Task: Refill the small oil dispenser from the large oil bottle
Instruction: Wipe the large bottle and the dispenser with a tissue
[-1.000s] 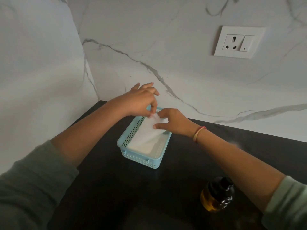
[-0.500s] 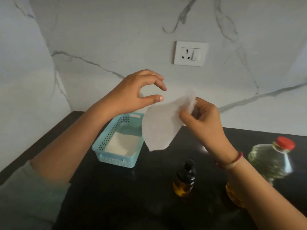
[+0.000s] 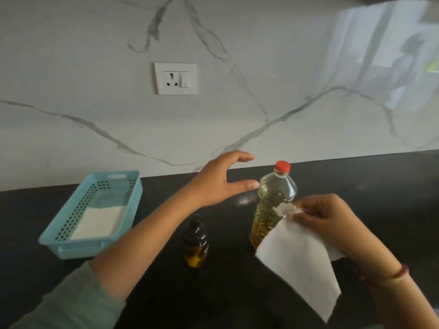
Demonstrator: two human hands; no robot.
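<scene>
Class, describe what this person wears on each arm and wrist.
The left arm wears a pale grey-green sleeve ending above the forearm. The right wrist carries a thin red thread band. No ring shows on the left hand or the right hand.

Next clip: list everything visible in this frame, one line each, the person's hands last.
large oil bottle: one, clear, yellow oil, red cap, upright right of centre
small oil dispenser: one, dark, a little oil inside, upright left of the bottle
basket: one, light blue, counter's left
tissue stack: one, white, inside the basket
tissue sheet: one, white, in front of the bottle
socket: one, white, on the wall
wall: one, white marble, behind
counter: one, black
left hand: one, open, beside the bottle's shoulder
right hand: one, pinches the tissue sheet
</scene>
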